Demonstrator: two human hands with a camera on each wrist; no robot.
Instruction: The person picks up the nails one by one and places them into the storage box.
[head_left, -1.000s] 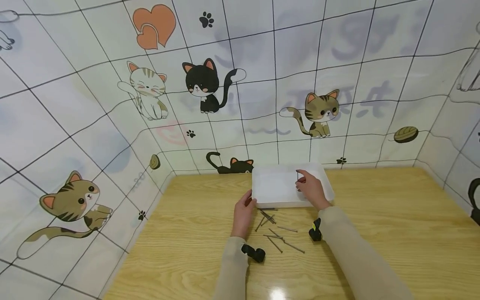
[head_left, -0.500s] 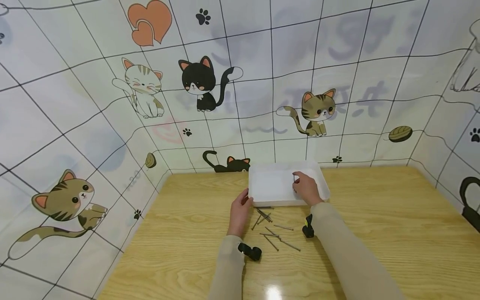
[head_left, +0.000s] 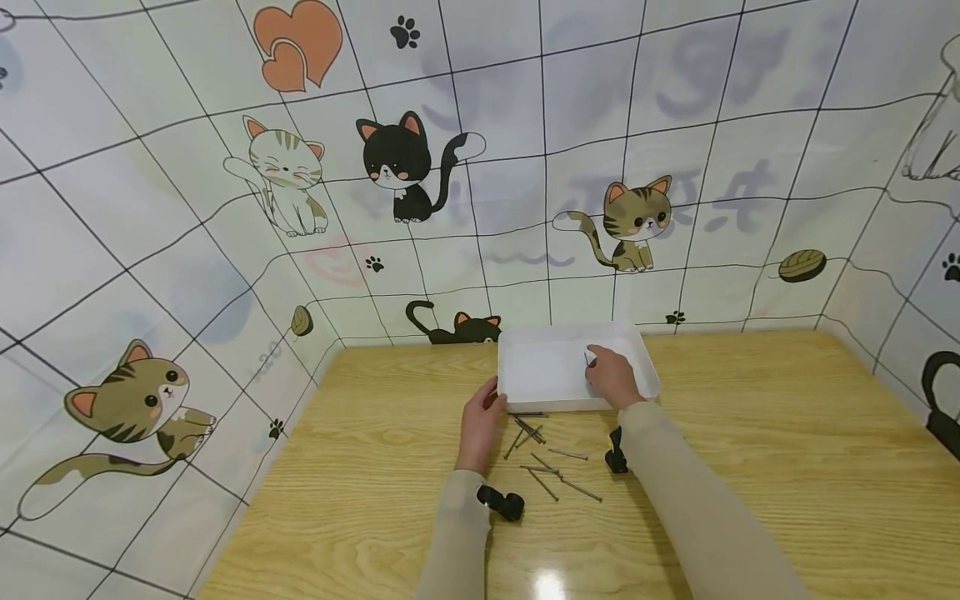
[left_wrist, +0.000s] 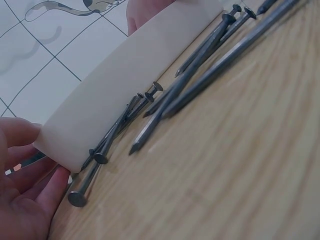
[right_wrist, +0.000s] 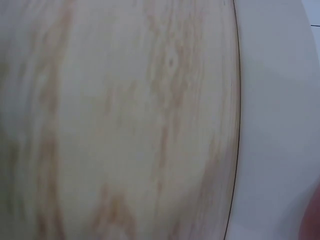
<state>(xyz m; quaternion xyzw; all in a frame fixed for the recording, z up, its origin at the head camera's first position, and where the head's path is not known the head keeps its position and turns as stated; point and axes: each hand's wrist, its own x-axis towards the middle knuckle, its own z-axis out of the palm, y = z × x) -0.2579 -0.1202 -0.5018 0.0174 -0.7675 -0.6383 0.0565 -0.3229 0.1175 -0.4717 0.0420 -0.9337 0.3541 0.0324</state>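
A shallow white tray lies at the back of the table. My left hand grips its near left corner; in the left wrist view the thumb is at the rim and the fingers are against the outer wall. Over the right part of the tray, my right hand pinches a thin nail, which tilts and is partly hidden by the fingers. Several loose steel nails lie on the wood in front of the tray, some crossing one another. The left wrist view shows their flat heads and points close to the tray wall.
The wooden table runs up to a wall covering printed with cats and grid lines. Black wrist cameras sit on both sleeves. A light reflection shines near the front of the table.
My right hand has dipped slightly into the tray, and its nail has gone from upright to tilted. The left hand stays on the corner. The head view has shifted a little.
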